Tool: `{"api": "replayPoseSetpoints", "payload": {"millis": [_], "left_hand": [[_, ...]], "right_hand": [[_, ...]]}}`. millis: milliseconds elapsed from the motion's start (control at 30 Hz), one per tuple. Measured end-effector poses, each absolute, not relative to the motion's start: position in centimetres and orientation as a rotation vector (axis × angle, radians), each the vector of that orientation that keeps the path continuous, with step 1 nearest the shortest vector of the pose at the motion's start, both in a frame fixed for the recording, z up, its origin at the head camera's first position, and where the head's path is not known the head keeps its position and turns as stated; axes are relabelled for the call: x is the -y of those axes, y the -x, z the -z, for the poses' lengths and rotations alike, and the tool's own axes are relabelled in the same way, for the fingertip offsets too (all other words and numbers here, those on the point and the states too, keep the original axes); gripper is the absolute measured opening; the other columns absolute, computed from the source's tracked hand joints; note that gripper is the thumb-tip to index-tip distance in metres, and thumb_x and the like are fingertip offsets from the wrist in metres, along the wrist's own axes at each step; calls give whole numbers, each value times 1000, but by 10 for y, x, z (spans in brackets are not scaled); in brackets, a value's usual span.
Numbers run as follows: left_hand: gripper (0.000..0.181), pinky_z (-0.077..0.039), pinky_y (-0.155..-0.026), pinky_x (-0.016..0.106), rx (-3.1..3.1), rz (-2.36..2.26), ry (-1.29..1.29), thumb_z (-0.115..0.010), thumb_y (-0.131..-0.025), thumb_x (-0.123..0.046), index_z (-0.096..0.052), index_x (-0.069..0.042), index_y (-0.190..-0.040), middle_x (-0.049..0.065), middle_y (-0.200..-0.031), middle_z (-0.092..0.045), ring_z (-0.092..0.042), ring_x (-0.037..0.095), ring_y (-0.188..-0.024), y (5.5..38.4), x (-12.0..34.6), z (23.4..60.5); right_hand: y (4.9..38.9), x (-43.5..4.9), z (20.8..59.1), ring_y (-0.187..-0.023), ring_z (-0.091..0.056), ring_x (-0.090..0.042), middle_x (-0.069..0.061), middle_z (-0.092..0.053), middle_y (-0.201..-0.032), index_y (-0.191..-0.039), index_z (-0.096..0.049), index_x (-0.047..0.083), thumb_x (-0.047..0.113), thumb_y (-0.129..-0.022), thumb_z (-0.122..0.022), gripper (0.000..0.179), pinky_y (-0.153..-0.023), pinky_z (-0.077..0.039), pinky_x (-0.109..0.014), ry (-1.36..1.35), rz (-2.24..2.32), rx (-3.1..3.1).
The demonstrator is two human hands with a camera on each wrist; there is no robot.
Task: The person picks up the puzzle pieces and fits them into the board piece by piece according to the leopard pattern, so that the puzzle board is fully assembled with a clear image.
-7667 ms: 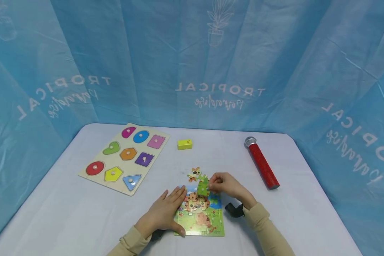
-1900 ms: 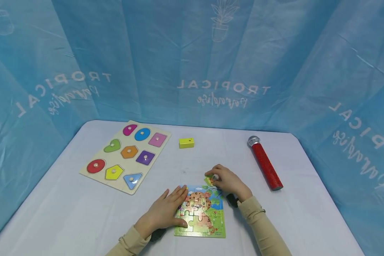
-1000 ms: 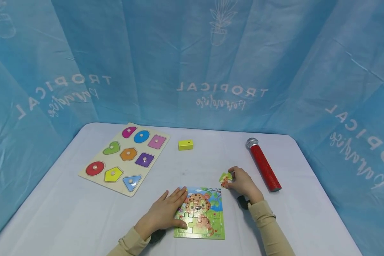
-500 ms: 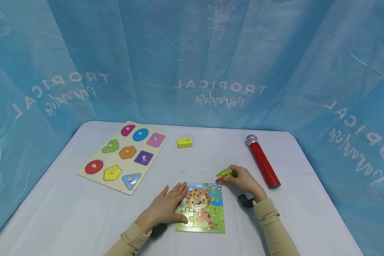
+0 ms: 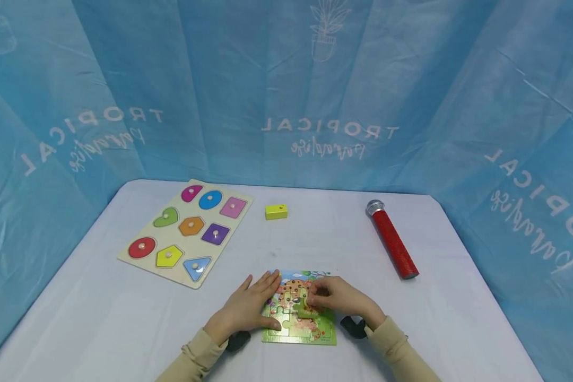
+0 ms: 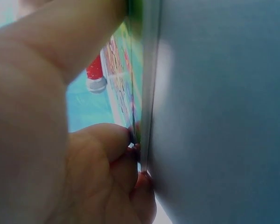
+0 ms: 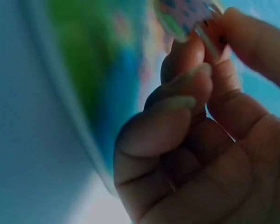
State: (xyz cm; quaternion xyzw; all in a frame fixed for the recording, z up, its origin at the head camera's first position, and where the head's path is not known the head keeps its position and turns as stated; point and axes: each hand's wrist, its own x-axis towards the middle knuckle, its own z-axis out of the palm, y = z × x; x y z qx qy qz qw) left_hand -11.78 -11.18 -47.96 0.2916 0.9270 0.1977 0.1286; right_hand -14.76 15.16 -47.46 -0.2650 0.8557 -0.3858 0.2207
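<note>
A jigsaw puzzle board [image 5: 300, 340] with a spotted cartoon leopard on green and blue lies at the table's near middle. Across its left edge my left hand [image 5: 244, 310] lies flat, fingers extended and thumb spread near the lower left. The left wrist view has the thumb above and fingertips [image 6: 142, 198] against the board's edge. Over the board's middle, my right hand [image 5: 343, 298] pinches green jigsaw pieces [image 5: 307, 309] between thumb and fingers. The right wrist view shows a spotted piece [image 7: 184, 14] and an orange piece [image 7: 213, 43] in that pinch; their exact number is unclear.
A shape-knob puzzle board [image 5: 183, 246] lies at the left. A yellow block [image 5: 276, 212] sits at the back middle. To the right lies a red toy microphone [image 5: 392, 241]. A blue printed curtain [image 5: 286, 79] surrounds the white table [image 5: 458, 318].
The loose pieces beyond the board were picked up by my right hand. It moved right with them, then back left and nearer, over the board. My left hand stayed put.
</note>
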Motion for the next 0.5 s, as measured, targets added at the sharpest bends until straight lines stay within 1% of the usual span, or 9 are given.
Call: {"api": "replayPoseSetpoints", "payload": {"millis": [167,333,500], "left_hand": [[102,-17,-118,61,-2703,-556,-860,-74,-76,-54,-29,-1,-151,14,-160,-25,-22,33,-149,120,111,479],[103,-18,-118,60,-2708,-550,-871,-73,-75,-54,-29,-2,-151,13,-160,-25,-22,32,-149,121,109,481],[103,-18,-118,61,-2708,-565,-850,-75,-74,-54,-29,-1,-151,13,-160,-26,-22,33,-149,120,110,482]], "right_hand": [[135,-143,483,-56,-46,2,11,-56,-64,-79,-64,16,24,-92,-66,16,-52,-41,-17,736,1003,-2419],[129,-138,482,-53,-47,2,10,-57,-62,-76,-63,18,23,-90,-69,16,-51,-40,-18,717,1004,-2491],[122,-132,478,-48,-47,1,11,-57,-58,-74,-62,19,26,-87,-72,19,-47,-38,-18,711,978,-2517]]}}
